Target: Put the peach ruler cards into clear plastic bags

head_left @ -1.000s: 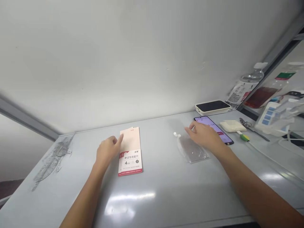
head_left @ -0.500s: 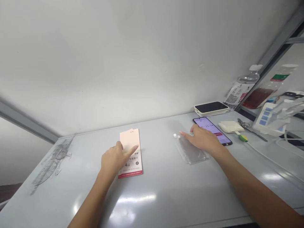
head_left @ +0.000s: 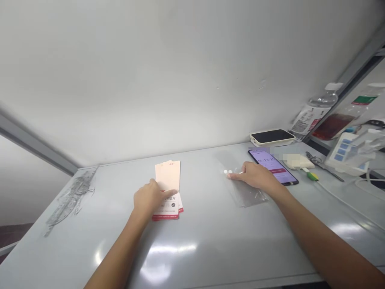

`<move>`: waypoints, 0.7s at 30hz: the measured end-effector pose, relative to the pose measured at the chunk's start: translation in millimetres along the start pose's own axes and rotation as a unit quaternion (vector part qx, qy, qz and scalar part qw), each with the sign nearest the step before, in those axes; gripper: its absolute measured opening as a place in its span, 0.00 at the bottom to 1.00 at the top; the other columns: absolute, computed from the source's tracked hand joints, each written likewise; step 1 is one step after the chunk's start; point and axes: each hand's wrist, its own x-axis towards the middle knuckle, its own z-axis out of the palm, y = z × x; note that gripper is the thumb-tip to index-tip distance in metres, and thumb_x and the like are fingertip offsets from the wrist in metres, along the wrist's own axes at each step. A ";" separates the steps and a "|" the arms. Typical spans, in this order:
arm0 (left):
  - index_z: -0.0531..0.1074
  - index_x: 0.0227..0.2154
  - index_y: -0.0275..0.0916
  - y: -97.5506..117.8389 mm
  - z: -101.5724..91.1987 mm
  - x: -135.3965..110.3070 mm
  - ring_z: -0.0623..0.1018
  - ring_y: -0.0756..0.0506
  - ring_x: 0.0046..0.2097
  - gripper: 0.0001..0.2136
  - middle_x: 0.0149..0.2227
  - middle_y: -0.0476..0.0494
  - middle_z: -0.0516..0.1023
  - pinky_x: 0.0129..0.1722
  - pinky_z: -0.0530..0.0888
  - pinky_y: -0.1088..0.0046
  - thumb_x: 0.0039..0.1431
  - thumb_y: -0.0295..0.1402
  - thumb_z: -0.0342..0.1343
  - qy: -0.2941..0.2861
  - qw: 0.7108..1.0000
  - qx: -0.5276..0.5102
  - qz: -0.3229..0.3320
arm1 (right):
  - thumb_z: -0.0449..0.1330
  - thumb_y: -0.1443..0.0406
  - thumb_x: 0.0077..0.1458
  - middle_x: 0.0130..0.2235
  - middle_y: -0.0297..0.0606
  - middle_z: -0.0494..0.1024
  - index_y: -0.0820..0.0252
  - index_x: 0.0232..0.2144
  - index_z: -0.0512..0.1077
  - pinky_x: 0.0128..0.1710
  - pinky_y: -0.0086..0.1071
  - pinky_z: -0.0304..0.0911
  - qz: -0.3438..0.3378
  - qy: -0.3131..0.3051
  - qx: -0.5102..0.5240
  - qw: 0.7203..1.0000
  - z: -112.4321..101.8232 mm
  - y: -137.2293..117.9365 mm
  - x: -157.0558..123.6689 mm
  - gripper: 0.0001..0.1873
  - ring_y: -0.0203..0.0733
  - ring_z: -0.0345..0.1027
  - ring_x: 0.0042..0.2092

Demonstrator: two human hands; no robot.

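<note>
My left hand (head_left: 151,198) rests on a pink and red paper card sleeve (head_left: 167,188) lying on the grey table (head_left: 192,241), index finger stretched across its printed lower half, other fingers curled. My right hand (head_left: 255,176) lies flat on the top edge of a clear plastic bag (head_left: 248,193), fingers pointing left toward two small white snap buttons (head_left: 227,172) at the bag's mouth. Neither hand lifts anything.
Behind my right hand lies a lit phone (head_left: 273,165) and a dark phone in a cream case (head_left: 272,137). Further right are a white charger (head_left: 297,161), scissors (head_left: 323,162), two bottles (head_left: 314,112) and a cable. A white wall rises behind the table.
My left hand slid down over the card sleeve's printed part and the sleeve shifted slightly, showing a second edge beneath. My right hand moved left from the phone onto the bag's mouth.
</note>
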 end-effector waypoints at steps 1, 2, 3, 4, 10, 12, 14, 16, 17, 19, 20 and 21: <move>0.61 0.25 0.39 -0.6 -0.3 0.0 0.73 0.42 0.28 0.27 0.27 0.40 0.73 0.22 0.60 0.72 0.36 0.62 0.46 -0.003 1.000 -0.004 0.000 | 0.54 0.42 0.37 0.30 0.39 0.70 0.58 0.23 0.60 0.24 0.32 0.54 0.000 0.009 0.013 1.000 0.2 0.4 -0.1 0.26 0.45 0.64 0.31; 0.61 0.25 0.39 -1.4 -0.1 0.4 0.73 0.42 0.28 0.27 0.27 0.40 0.73 0.22 0.60 0.72 0.36 0.61 0.46 -0.008 1.000 -0.006 0.002 | 0.56 0.43 0.37 0.29 0.38 0.69 0.58 0.23 0.59 0.23 0.31 0.53 -0.005 0.014 0.030 0.999 0.2 0.5 -0.5 0.25 0.43 0.64 0.29; 0.61 0.25 0.39 -2.5 0.4 1.0 0.73 0.42 0.28 0.27 0.27 0.41 0.73 0.22 0.60 0.72 0.36 0.61 0.46 -0.015 1.000 -0.007 0.004 | 0.57 0.44 0.37 0.27 0.36 0.69 0.58 0.23 0.59 0.22 0.30 0.52 -0.016 0.014 0.051 0.998 -0.1 0.3 -1.3 0.24 0.41 0.62 0.27; 0.61 0.24 0.39 -3.5 1.0 1.7 0.73 0.42 0.27 0.26 0.26 0.41 0.73 0.22 0.60 0.71 0.36 0.61 0.47 -0.023 1.000 -0.007 0.003 | 0.58 0.45 0.37 0.26 0.34 0.67 0.58 0.23 0.59 0.21 0.30 0.51 -0.032 0.010 0.079 0.996 -0.7 -0.2 -2.3 0.23 0.38 0.61 0.25; 0.60 0.25 0.40 -7.1 1.5 4.5 0.72 0.42 0.25 0.26 0.25 0.43 0.73 0.21 0.61 0.71 0.33 0.59 0.52 0.013 0.998 -0.054 0.002 | 0.60 0.52 0.41 0.28 0.36 0.72 0.61 0.29 0.70 0.24 0.30 0.58 -0.134 -0.013 0.295 0.946 -7.4 -9.8 -9.7 0.18 0.35 0.62 0.25; 0.62 0.27 0.40 -6.0 -1.0 3.7 0.73 0.43 0.26 0.23 0.27 0.43 0.74 0.20 0.62 0.72 0.37 0.56 0.53 0.021 0.993 -0.118 0.022 | 0.59 0.53 0.43 0.31 0.39 0.74 0.61 0.34 0.72 0.28 0.32 0.61 -0.149 -0.001 0.341 0.928 -8.4 -14.5 -13.7 0.19 0.36 0.65 0.26; 0.63 0.29 0.40 -2.6 -3.9 1.2 0.74 0.43 0.28 0.20 0.30 0.43 0.75 0.21 0.65 0.72 0.42 0.51 0.53 0.012 0.975 -0.216 0.045 | 0.59 0.54 0.44 0.29 0.39 0.75 0.61 0.37 0.73 0.29 0.33 0.62 -0.157 0.035 0.372 0.914 -7.5 -19.8 -19.2 0.20 0.37 0.66 0.27; 0.65 0.32 0.39 3.2 -5.8 -3.8 0.75 0.44 0.29 0.17 0.32 0.43 0.76 0.24 0.68 0.72 0.45 0.47 0.53 0.001 0.936 -0.344 0.073 | 0.59 0.54 0.44 0.24 0.38 0.74 0.62 0.37 0.73 0.27 0.33 0.62 -0.155 0.084 0.388 0.905 -4.7 -26.4 -26.4 0.21 0.39 0.66 0.26; 0.66 0.34 0.39 6.8 -5.7 -7.5 0.76 0.44 0.29 0.17 0.32 0.43 0.76 0.25 0.70 0.71 0.46 0.46 0.54 -0.006 0.906 -0.413 0.089 | 0.58 0.54 0.45 0.23 0.37 0.74 0.62 0.37 0.74 0.26 0.33 0.62 -0.154 0.100 0.391 0.902 -2.5 -30.4 -30.6 0.20 0.39 0.66 0.25; 0.67 0.36 0.38 14.9 -3.2 -17.3 0.76 0.45 0.29 0.17 0.31 0.44 0.76 0.26 0.71 0.71 0.46 0.44 0.54 -0.025 0.834 -0.536 0.127 | 0.59 0.56 0.45 0.25 0.38 0.75 0.62 0.34 0.74 0.28 0.34 0.63 -0.156 0.124 0.393 0.898 3.9 -39.3 -39.8 0.17 0.41 0.68 0.27; 0.68 0.34 0.37 19.2 -0.8 -23.3 0.76 0.45 0.28 0.16 0.29 0.44 0.76 0.25 0.71 0.70 0.45 0.43 0.56 -0.048 0.804 -0.575 0.142 | 0.59 0.57 0.44 0.26 0.38 0.75 0.61 0.31 0.74 0.30 0.34 0.64 -0.155 0.136 0.394 0.895 8.3 -43.8 -44.5 0.15 0.41 0.69 0.28; 0.70 0.29 0.35 23.4 2.1 -30.0 0.76 0.45 0.27 0.14 0.26 0.44 0.76 0.24 0.71 0.71 0.44 0.42 0.57 -0.071 0.784 -0.596 0.160 | 0.59 0.57 0.44 0.27 0.39 0.76 0.61 0.29 0.74 0.32 0.34 0.64 -0.161 0.131 0.397 0.894 13.6 -47.9 -49.1 0.13 0.42 0.70 0.29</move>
